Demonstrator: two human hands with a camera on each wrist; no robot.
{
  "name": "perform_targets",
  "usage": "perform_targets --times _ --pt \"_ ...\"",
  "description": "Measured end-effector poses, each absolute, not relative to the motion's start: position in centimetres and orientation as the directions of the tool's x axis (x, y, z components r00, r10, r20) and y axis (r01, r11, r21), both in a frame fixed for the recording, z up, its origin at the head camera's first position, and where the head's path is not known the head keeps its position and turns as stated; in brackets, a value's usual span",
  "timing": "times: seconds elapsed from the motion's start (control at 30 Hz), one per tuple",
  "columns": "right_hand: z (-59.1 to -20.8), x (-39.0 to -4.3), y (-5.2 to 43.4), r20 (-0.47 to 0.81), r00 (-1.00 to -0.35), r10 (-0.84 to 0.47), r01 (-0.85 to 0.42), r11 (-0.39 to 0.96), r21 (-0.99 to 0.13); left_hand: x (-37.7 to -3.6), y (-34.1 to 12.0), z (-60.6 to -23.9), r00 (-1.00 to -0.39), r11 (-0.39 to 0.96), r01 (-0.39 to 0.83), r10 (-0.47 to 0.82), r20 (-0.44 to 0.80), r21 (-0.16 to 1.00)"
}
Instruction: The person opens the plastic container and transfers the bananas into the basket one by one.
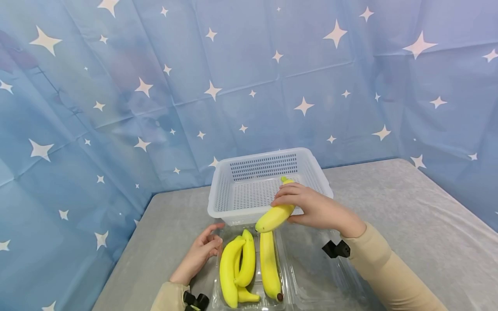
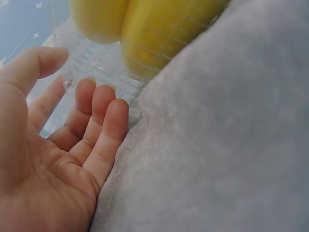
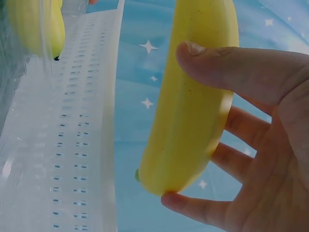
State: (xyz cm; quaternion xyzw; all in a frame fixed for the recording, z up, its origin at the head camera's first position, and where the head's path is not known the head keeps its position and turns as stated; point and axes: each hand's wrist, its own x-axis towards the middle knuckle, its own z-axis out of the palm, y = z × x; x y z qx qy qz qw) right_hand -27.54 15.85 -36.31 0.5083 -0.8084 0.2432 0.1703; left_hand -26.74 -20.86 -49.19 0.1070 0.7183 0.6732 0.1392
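Observation:
My right hand (image 1: pixel 307 207) grips a yellow banana (image 1: pixel 275 214), (image 3: pixel 193 96) and holds it in the air over the near rim of a white perforated basket (image 1: pixel 268 185), thumb across its side. Below it a clear plastic clamshell tray (image 1: pixel 249 268) holds three more bananas (image 1: pixel 249 263). My left hand (image 1: pixel 202 252), (image 2: pixel 72 145) rests with relaxed fingers against the tray's left wall, holding nothing. In the left wrist view the fingertips (image 2: pixel 116 108) touch the clear tray edge.
A grey cloth-covered table (image 1: pixel 389 203) carries everything. A blue starry curtain (image 1: pixel 233 77) closes the back and both sides. The clamshell's open lid (image 1: pixel 319 276) lies to the right of the tray.

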Motion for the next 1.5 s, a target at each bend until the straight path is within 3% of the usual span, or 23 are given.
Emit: perform_targets --times 0.7,1.5 --pt "-36.3 -27.8 15.4 0.519 -0.422 -0.743 -0.906 0.359 -0.224 -26.8 -21.0 -49.3 -0.936 0.074 -0.035 0.347 -0.059 0.997" --pt "-35.9 -29.2 15.5 0.452 -0.418 -0.788 -0.907 0.396 -0.148 -26.7 -21.0 -49.2 -0.937 0.075 -0.034 0.346 -0.058 0.997"
